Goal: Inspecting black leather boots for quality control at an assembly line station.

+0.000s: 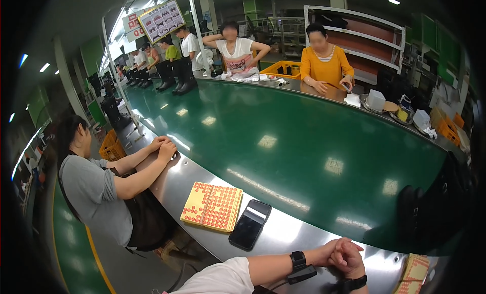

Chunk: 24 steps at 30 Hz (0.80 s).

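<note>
My left hand (pixel 330 251) and my right hand (pixel 352 262) are clasped together above the metal edge of the work table, fingers folded against each other. No object shows in either of them. Black bands circle both wrists, and a small black box (pixel 302 275) hangs by the left one. Left of my hands, a black phone (pixel 250 225) lies face up on the metal edge. Beside it is a banded stack of yellow cards (pixel 211 206) covered with red round stickers. Another banded yellow stack (pixel 413 275) lies to the right of my hands.
A green conveyor belt (pixel 283 157) runs across the middle. Black boots (pixel 435 203) stand at right, others (pixel 185 76) far left. A co-worker (pixel 93 177) sits at left, hands together on the edge; two more (pixel 324 63) are across the belt, near boxes and trays (pixel 374 101).
</note>
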Tool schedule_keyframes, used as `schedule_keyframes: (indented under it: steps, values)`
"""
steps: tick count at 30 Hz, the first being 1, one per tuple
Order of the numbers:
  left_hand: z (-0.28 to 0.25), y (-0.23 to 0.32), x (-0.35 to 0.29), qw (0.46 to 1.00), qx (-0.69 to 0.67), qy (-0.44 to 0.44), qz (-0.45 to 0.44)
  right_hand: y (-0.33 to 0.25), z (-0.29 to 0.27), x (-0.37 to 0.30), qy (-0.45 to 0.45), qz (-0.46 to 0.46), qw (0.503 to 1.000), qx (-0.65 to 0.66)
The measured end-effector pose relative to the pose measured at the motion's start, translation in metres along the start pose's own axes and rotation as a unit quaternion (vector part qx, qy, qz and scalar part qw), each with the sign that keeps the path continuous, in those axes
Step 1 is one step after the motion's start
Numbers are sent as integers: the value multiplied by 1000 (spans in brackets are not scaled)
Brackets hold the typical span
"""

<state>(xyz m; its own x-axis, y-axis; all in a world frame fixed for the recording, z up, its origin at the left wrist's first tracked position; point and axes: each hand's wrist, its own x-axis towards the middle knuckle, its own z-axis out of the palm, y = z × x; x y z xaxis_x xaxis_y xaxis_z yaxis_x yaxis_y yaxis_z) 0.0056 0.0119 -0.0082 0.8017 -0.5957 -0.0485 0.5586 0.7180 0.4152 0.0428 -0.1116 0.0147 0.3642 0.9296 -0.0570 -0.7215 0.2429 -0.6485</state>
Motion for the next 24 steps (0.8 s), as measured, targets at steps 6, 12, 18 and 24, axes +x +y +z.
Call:
schedule_keyframes:
  steps: [6, 12, 18, 24]
  values:
    - [16, 2, -11, 993, 86, 33, 73, -3, 5, -1, 41, 19, 998, -53]
    - [23, 6, -9, 994, 44, 90, 35, 1, -7, 3, -3, -2, 1000, -31]
    - [8, -5, -1, 994, 42, 80, 69, 9, -16, -1, 145, -20, 989, -18]
    - [-5, -5, 7, 995, 60, 68, 35, 10, -30, 2, 81, -31, 996, 33]
